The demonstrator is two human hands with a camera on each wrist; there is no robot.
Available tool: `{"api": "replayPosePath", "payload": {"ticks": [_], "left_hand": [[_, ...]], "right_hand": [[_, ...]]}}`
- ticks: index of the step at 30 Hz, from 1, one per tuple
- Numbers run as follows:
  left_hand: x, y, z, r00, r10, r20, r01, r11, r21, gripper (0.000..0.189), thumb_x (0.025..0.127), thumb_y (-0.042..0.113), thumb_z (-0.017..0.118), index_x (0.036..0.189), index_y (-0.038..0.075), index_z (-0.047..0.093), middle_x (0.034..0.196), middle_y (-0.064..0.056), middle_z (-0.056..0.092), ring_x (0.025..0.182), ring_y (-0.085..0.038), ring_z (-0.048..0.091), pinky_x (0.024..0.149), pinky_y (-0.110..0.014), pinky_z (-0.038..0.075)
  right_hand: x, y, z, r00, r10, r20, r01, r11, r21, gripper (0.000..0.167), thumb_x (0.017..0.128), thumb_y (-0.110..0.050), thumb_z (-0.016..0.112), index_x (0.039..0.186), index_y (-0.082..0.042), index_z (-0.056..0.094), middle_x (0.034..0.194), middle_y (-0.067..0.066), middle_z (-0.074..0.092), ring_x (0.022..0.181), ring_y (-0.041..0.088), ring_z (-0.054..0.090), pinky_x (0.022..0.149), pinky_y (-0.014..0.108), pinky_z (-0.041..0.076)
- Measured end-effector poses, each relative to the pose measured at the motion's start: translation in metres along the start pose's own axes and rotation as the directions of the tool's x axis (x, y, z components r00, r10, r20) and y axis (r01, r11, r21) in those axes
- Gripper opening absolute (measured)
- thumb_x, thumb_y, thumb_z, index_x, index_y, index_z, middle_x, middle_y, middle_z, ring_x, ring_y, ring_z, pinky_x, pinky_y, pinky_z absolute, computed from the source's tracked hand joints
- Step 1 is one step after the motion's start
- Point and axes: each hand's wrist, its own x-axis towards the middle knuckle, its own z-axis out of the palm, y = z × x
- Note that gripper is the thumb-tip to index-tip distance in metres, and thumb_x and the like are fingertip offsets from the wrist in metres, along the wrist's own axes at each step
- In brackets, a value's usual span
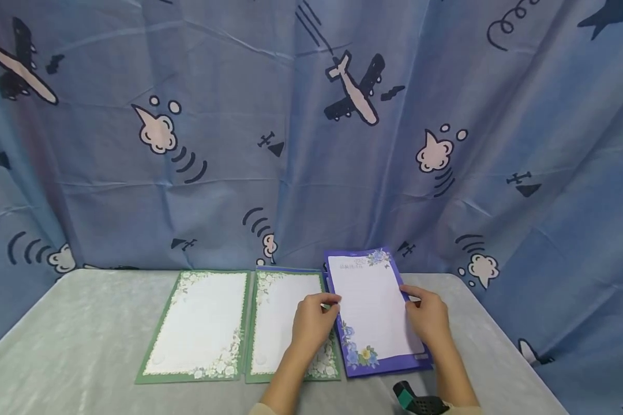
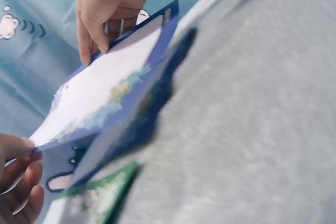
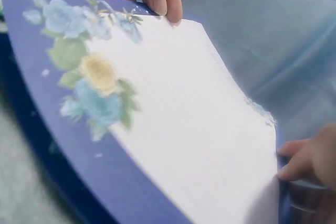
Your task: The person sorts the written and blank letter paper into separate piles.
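Observation:
A purple-bordered sheet of stationery paper (image 1: 374, 311) with blue and yellow flowers is held by both hands at its long edges. My left hand (image 1: 314, 323) pinches its left edge between thumb and fingers. On the opposite edge, my right hand (image 1: 430, 317) pinches the paper. In the left wrist view the held sheet (image 2: 105, 87) is raised and slightly bent, with a darker blue piece (image 2: 152, 108) below it. Two green-bordered floral sheets lie to the left: one green sheet (image 1: 199, 323) farther out, another green sheet (image 1: 275, 323) partly behind my left forearm.
The table has a pale grey cover (image 1: 83, 334). A blue curtain (image 1: 228, 144) with printed airplanes hangs along its back edge. A black and green device (image 1: 417, 400) sits at my right wrist. A blue strip (image 1: 291, 269) shows behind the middle green sheet.

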Motion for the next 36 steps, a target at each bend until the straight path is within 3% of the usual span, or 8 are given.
{"api": "replayPosePath", "payload": {"ticks": [6, 13, 18, 20, 25, 31, 36], "left_hand": [[-0.002, -0.01, 0.005, 1.0, -0.005, -0.009, 0.005, 0.998, 0.066, 0.016, 0.088, 0.008, 0.072, 0.102, 0.01, 0.079, 0.092, -0.002, 0.077, 0.059, 0.0, 0.051, 0.053, -0.019, 0.042], [-0.003, -0.019, 0.009, 1.0, 0.022, -0.014, -0.02, 0.992, 0.127, 0.017, 0.083, 0.004, 0.076, 0.099, 0.008, 0.08, 0.084, -0.002, 0.076, 0.058, -0.001, 0.049, 0.053, -0.019, 0.04], [-0.004, -0.022, 0.011, 0.999, 0.042, -0.024, -0.036, 0.98, 0.197, 0.02, 0.079, 0.004, 0.079, 0.097, 0.01, 0.08, 0.081, 0.0, 0.075, 0.058, 0.0, 0.048, 0.054, -0.02, 0.038], [-0.004, -0.023, 0.011, 0.999, 0.04, -0.021, -0.035, 0.977, 0.213, 0.02, 0.078, 0.005, 0.08, 0.098, 0.011, 0.08, 0.08, 0.001, 0.074, 0.058, -0.001, 0.047, 0.055, -0.02, 0.038], [-0.005, -0.024, 0.012, 0.999, 0.046, -0.012, -0.041, 0.97, 0.238, 0.021, 0.078, 0.007, 0.081, 0.098, 0.012, 0.081, 0.077, 0.002, 0.072, 0.06, -0.001, 0.048, 0.056, -0.021, 0.038], [-0.007, -0.025, 0.013, 0.996, 0.086, -0.017, -0.078, 0.959, 0.272, 0.022, 0.076, 0.006, 0.082, 0.097, 0.012, 0.081, 0.079, 0.001, 0.07, 0.062, -0.002, 0.05, 0.056, -0.022, 0.039], [-0.008, -0.024, 0.015, 0.994, 0.108, -0.028, -0.094, 0.947, 0.306, 0.022, 0.074, 0.007, 0.084, 0.096, 0.011, 0.081, 0.085, -0.002, 0.07, 0.065, -0.005, 0.051, 0.058, -0.022, 0.041]], "right_hand": [[0.002, 0.012, 0.011, 1.0, -0.012, 0.0, 0.012, 1.0, -0.004, 0.044, 0.086, 0.006, 0.048, 0.124, 0.003, 0.069, 0.108, 0.031, 0.071, 0.078, 0.028, 0.068, 0.055, 0.028, 0.042], [0.001, 0.021, 0.023, 0.999, 0.031, 0.024, -0.03, 1.0, -0.006, 0.045, 0.086, 0.006, 0.047, 0.125, 0.004, 0.068, 0.116, 0.033, 0.068, 0.074, 0.025, 0.06, 0.057, 0.029, 0.042], [-0.002, 0.025, 0.029, 0.999, 0.042, 0.026, -0.041, 0.999, -0.005, 0.043, 0.086, 0.006, 0.047, 0.124, 0.004, 0.069, 0.119, 0.032, 0.068, 0.092, 0.038, 0.069, 0.073, 0.045, 0.055], [-0.002, 0.026, 0.031, 0.999, 0.048, 0.02, -0.048, 0.999, -0.01, 0.042, 0.087, 0.006, 0.048, 0.123, 0.004, 0.069, 0.118, 0.031, 0.069, 0.096, 0.039, 0.069, 0.081, 0.051, 0.055], [-0.002, 0.032, 0.038, 0.998, 0.067, -0.013, -0.067, 0.997, -0.043, 0.039, 0.087, 0.001, 0.053, 0.121, 0.003, 0.071, 0.112, 0.028, 0.071, 0.095, 0.038, 0.067, 0.081, 0.053, 0.051], [-0.005, 0.035, 0.046, 0.996, 0.085, -0.029, -0.087, 0.994, -0.063, 0.036, 0.093, -0.006, 0.055, 0.126, 0.003, 0.068, 0.131, 0.028, 0.064, 0.126, 0.048, 0.058, 0.105, 0.061, 0.045], [-0.005, 0.036, 0.048, 0.997, 0.061, -0.049, -0.065, 0.995, -0.081, 0.033, 0.095, -0.008, 0.058, 0.124, 0.003, 0.069, 0.132, 0.028, 0.064, 0.128, 0.047, 0.056, 0.108, 0.06, 0.043]]}}
